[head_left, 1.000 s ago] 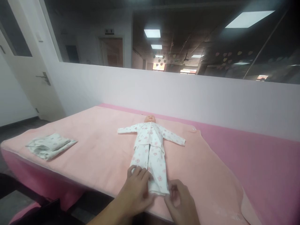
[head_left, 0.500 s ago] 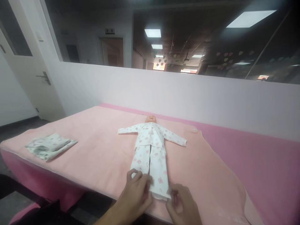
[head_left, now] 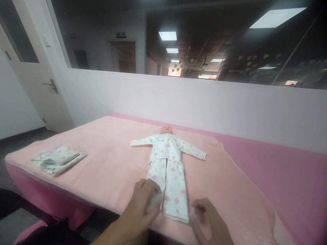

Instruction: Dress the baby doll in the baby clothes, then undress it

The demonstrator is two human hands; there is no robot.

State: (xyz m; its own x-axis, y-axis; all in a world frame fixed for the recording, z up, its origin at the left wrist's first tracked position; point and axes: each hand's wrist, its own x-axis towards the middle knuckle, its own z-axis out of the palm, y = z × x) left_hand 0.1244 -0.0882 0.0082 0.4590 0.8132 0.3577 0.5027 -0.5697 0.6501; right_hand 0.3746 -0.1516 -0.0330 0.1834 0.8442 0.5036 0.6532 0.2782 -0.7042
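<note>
A baby doll [head_left: 166, 129] lies face up, wearing a white long-sleeved top [head_left: 166, 147] and white trousers [head_left: 176, 194], both printed with small pink figures. My left hand [head_left: 144, 200] is over the lower end of the trouser leg on the left, its thumb and fingers curved apart with pale cloth between them; it hides that cuff. Just right of the other cuff, my right hand [head_left: 211, 219] is off the cloth, thumb and fingers apart, holding nothing.
The doll lies on a peach blanket [head_left: 114, 163] spread over a pink surface [head_left: 288, 177]. Folded printed cloth [head_left: 58, 159] sits at the left. Behind is a white wall [head_left: 191, 102] with a wide window; a door [head_left: 51, 92] stands at far left.
My right hand has let go of the right trouser cuff and moved slightly right. My left hand has shifted left from between the legs onto the left leg. The right cuff now lies flat.
</note>
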